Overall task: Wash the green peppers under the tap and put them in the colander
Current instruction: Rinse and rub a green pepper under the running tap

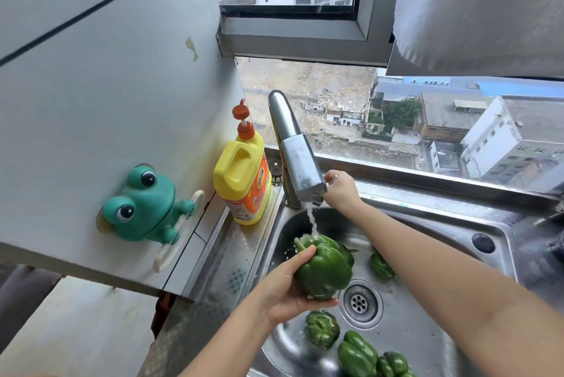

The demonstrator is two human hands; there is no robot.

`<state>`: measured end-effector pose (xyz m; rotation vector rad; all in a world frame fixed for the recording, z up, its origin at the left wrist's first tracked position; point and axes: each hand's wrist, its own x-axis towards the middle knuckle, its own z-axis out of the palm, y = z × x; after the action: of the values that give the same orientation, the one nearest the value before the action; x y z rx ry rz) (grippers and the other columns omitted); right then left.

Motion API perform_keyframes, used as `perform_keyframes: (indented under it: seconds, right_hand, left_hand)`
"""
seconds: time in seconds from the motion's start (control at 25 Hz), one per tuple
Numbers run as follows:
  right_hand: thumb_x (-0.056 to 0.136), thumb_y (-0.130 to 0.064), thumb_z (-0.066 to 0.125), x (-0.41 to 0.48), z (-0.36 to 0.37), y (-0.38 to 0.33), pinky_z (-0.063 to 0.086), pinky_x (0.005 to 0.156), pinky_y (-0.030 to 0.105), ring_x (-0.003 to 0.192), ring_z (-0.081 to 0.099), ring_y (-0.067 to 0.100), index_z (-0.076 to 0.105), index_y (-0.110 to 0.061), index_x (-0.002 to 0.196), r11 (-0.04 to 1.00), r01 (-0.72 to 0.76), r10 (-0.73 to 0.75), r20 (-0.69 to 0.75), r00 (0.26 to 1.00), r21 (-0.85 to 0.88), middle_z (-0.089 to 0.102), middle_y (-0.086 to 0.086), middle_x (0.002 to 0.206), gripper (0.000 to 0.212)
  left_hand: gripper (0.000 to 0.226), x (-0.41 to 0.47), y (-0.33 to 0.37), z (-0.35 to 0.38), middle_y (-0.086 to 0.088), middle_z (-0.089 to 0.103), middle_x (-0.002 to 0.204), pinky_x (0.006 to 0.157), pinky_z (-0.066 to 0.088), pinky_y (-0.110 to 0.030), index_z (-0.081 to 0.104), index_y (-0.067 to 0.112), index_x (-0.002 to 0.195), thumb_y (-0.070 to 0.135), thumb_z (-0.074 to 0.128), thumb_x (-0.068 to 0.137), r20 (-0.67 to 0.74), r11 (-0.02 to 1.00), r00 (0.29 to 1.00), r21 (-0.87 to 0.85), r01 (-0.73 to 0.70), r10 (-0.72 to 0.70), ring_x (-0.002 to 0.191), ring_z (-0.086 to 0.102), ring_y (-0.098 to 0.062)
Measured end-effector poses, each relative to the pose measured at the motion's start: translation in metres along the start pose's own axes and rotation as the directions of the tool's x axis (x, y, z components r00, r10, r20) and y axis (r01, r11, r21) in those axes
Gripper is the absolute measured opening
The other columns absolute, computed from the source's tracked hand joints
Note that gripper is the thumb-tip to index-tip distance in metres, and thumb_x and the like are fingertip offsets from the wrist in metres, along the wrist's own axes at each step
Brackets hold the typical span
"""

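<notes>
My left hand (287, 288) grips a large green pepper (325, 270) over the steel sink (433, 331). Water (312, 219) runs from the tap (300, 163) onto the pepper's stem end. My right hand (340, 192) reaches behind the spout, fingers curled on the tap handle, which is mostly hidden. More green peppers lie in the basin: one at the back right (381, 266), one near the drain (322, 329), and two at the front (357, 355) (393, 364). No colander is in view.
A yellow detergent bottle (242, 178) with an orange pump stands on the sink ledge left of the tap. A green frog holder (143, 205) sticks to the left wall. The drain (360, 303) sits mid-basin. A window runs behind the sink.
</notes>
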<state>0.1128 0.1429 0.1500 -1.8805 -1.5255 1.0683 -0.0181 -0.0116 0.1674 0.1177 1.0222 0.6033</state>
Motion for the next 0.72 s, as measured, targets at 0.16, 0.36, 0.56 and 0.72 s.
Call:
perform_keyframes:
  seconds: [0.16, 0.36, 0.56, 0.72]
  right_hand:
    - [0.08, -0.005, 0.062, 0.002, 0.002, -0.01, 0.032, 0.05, 0.026, 0.075, 0.046, 0.022, 0.046, -0.01, 0.082, 0.997, 0.032, -0.032, -0.001, 0.999, -0.071, 0.055, 0.007, 0.083, 0.017]
    - [0.081, -0.003, 0.057, 0.009, 0.002, -0.023, 0.041, 0.062, 0.037, 0.084, 0.055, 0.03, 0.036, -0.009, 0.095, 0.981, 0.047, -0.035, 0.065, 0.997, -0.19, 0.059, 0.015, 0.095, 0.025]
    - [0.086, 0.001, 0.056, 0.0, -0.013, -0.009, 0.041, 0.099, 0.041, 0.112, 0.051, 0.026, 0.037, -0.002, 0.134, 0.994, 0.022, -0.002, 0.177, 0.984, -0.109, 0.051, 0.019, 0.128, 0.052]
    - [0.088, -0.013, 0.059, -0.019, -0.024, 0.004, 0.049, 0.071, 0.033, 0.085, 0.056, 0.023, 0.031, 0.001, 0.136, 0.988, -0.073, 0.104, 0.241, 0.965, -0.134, 0.057, 0.015, 0.102, 0.057]
  left_hand:
    - [0.045, -0.003, -0.002, -0.001, -0.022, 0.065, 0.111, 0.085, 0.052, -0.056, 0.062, 0.008, 0.114, 0.028, 0.07, 0.074, -0.014, 0.997, 1.0, 0.071, 0.003, -0.002, 0.109, 0.059, -0.039]
    - [0.049, -0.005, 0.0, -0.011, -0.017, 0.066, 0.115, 0.093, 0.05, -0.049, 0.061, 0.011, 0.116, 0.025, 0.077, 0.072, 0.013, 0.961, 0.997, 0.264, -0.082, 0.082, 0.108, 0.061, -0.032]
    - [0.074, -0.002, 0.002, -0.018, -0.009, 0.062, 0.125, 0.078, 0.055, -0.04, 0.054, 0.028, 0.125, 0.017, 0.084, 0.058, 0.018, 0.909, 0.982, 0.375, -0.18, 0.187, 0.111, 0.061, -0.03]
    - [0.062, -0.011, -0.005, -0.006, -0.004, 0.067, 0.112, 0.079, 0.057, -0.034, 0.055, 0.023, 0.117, 0.016, 0.085, 0.063, -0.021, 0.79, 0.956, 0.568, -0.231, 0.294, 0.103, 0.065, -0.021]
